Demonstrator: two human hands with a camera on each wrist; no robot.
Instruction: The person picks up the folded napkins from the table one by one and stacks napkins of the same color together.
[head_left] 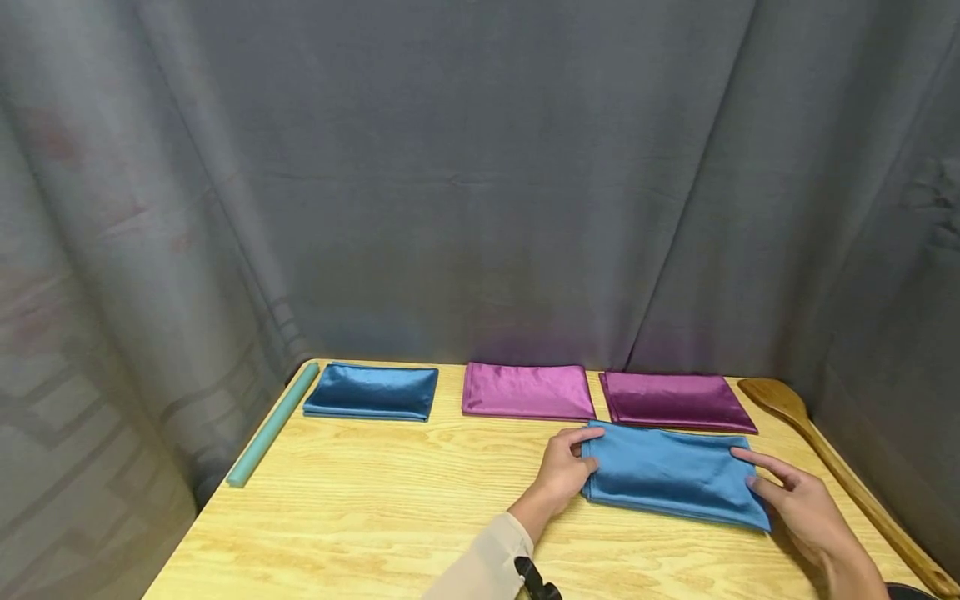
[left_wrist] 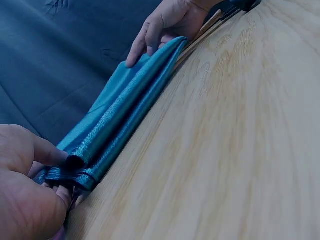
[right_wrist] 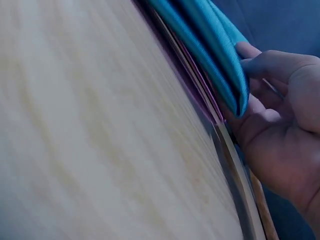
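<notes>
A folded shiny blue cloth (head_left: 667, 473) is held lengthwise between both hands at the right of the table. My left hand (head_left: 562, 468) pinches its left end; in the left wrist view the thumb lies on top and fingers go under the stacked layers (left_wrist: 82, 172). At the opposite end my right hand (head_left: 808, 507) grips the edge between thumb and fingers. From the right wrist view, this end of the blue cloth (right_wrist: 220, 55) appears raised off the tabletop, its folds sagging slightly. Just behind it lies a folded dark purple cloth (head_left: 678, 400).
Along the back edge lie a folded pink-purple cloth (head_left: 528, 390) and a folded darker blue cloth (head_left: 371, 392). A green stick (head_left: 273, 425) lies by the table's left edge. A long wooden spoon (head_left: 840, 471) runs down the right edge. Grey curtains (head_left: 480, 183) hang around the wooden table (head_left: 360, 517).
</notes>
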